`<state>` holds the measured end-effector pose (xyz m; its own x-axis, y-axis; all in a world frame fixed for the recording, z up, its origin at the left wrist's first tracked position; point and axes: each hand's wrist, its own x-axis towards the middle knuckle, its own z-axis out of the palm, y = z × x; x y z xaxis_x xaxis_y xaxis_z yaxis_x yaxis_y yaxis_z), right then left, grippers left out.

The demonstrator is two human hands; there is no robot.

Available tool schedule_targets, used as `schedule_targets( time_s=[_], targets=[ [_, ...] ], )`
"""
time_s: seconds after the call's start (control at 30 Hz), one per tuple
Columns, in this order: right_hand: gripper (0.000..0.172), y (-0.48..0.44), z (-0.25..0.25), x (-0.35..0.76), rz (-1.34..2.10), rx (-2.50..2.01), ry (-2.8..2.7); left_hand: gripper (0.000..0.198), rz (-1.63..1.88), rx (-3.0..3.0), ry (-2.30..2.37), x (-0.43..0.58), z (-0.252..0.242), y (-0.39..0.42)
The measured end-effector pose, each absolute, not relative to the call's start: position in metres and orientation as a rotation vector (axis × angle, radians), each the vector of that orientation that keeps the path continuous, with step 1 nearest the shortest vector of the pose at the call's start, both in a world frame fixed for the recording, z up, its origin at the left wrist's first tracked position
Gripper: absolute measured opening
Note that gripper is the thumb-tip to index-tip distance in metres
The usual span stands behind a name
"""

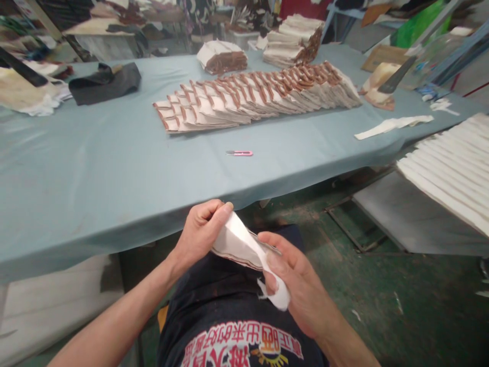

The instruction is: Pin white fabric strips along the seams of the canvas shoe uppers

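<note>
Over my lap, both hands grip one small white fabric piece (pixel 240 243) with a brown stitched edge. My left hand (pixel 200 229) pinches its upper end, thumb and fingers closed on the cloth. My right hand (pixel 294 285) is closed round its lower end, and a thin metal tool (pixel 265 246) shows along the fingers. On the blue-grey table (pixel 95 173) in front lies a pink thread snip (pixel 240 153), untouched. Behind it, a long fanned row of similar white and brown pieces (pixel 260 97) stretches across the table.
Two stacks of the same pieces (pixel 221 56) (pixel 292 41) stand at the table's back. A dark folded cloth (pixel 105 84) lies back left, a white strip (pixel 393 126) right. A rack of white folded cloth (pixel 454 168) stands at right over green floor.
</note>
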<state>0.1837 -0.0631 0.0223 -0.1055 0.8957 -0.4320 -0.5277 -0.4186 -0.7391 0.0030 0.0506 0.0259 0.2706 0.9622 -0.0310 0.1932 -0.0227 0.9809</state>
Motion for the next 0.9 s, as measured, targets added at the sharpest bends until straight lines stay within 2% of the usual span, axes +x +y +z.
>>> schedule_targets(
  time_s=[0.3,0.4,0.47,0.6,0.7,0.83,0.9],
  targets=[
    [0.031,-0.107,-0.027,0.192,1.96,-0.596,-0.17,0.054,0.793,1.187,0.881,0.012,0.017,0.04],
    [0.036,-0.137,-0.052,0.202,1.999,-0.634,-0.141,0.056,0.786,1.195,0.868,0.01,0.026,0.037],
    [0.046,-0.154,-0.07,0.212,1.956,-0.834,-0.115,0.056,0.787,1.291,0.859,0.007,0.034,0.038],
    [0.061,-0.165,-0.088,0.248,1.643,-1.518,-0.072,0.051,0.83,1.555,0.829,-0.003,0.048,0.043],
    [0.07,-0.15,-0.074,0.278,1.276,-1.913,-0.253,0.047,0.826,1.656,0.811,-0.006,0.051,0.045],
    [0.052,-0.114,-0.032,0.277,0.964,-1.837,-0.657,0.044,0.825,1.746,0.756,-0.001,0.051,0.04],
    [0.044,-0.092,-0.012,0.257,0.932,-1.678,-0.858,0.042,0.824,1.775,0.732,0.001,0.052,0.034]
  ],
)
